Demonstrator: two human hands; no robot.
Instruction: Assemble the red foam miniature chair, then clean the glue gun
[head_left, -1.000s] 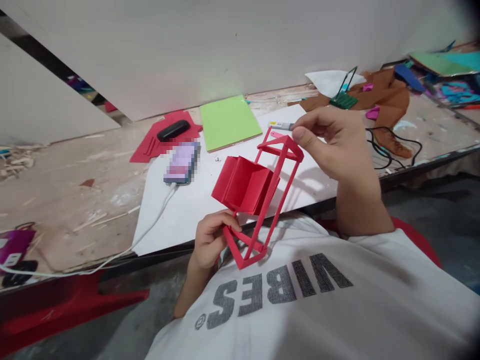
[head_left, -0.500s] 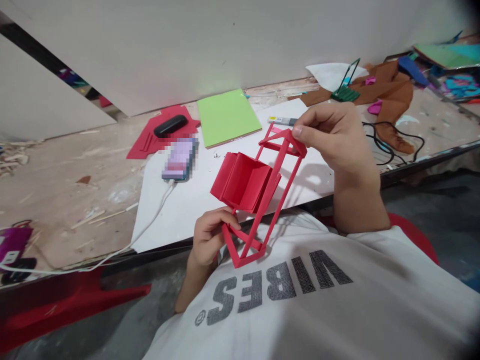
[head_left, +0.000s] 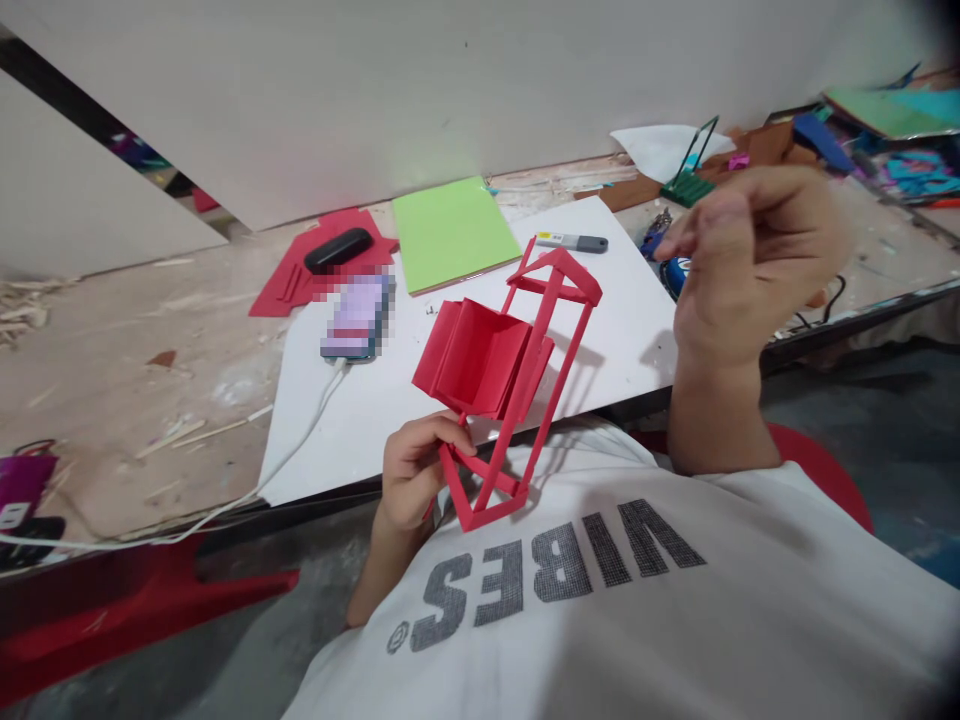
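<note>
Littered plywood table: left hand pinches base strut of red paper-strip swing frame, right hand loosely curled, empty (light pinch is best; struts look crushable).

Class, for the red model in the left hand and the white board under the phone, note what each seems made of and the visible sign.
The red model: probably matte card or craft paper; thin flat strips, sharp folds, pleated panels. The white board: likely foam board or stiff card, matte; it lies flat with straight edges and no curl.
</note>
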